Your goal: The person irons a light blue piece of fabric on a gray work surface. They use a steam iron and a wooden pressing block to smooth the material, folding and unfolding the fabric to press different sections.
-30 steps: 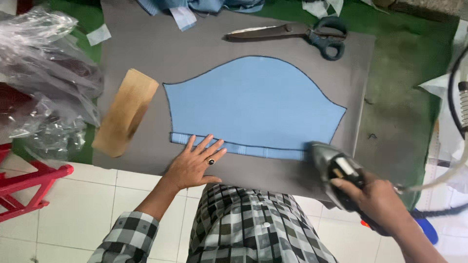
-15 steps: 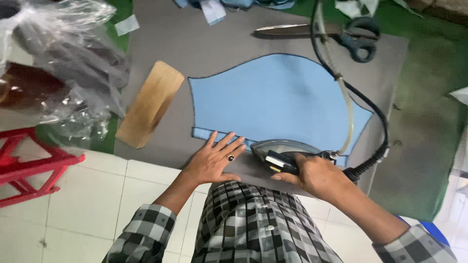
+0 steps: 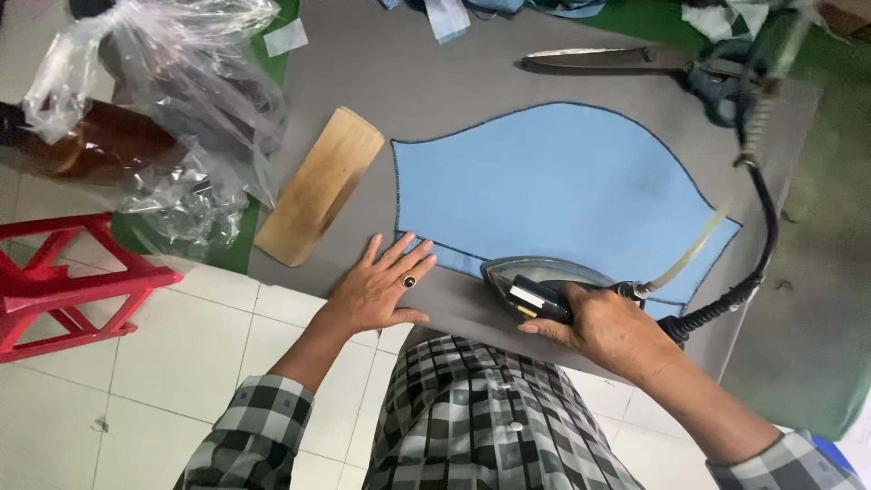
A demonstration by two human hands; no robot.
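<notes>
Right hand (image 3: 610,328) wrapped tight on grey steam iron (image 3: 543,279), nose pointing left along folded hem of light-blue cut fabric piece (image 3: 553,186). Left hand (image 3: 379,289) flat, fingers spread, just left of iron tip, pinning hem.

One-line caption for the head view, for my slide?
Right hand presses an iron on the blue fabric's hem; left hand flattens it.

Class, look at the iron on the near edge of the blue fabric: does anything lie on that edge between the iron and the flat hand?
Nothing visible does. The iron, gripped by the right hand, sits on the hem of the blue fabric; the left hand presses the hem's far end, bare hem between.
</notes>
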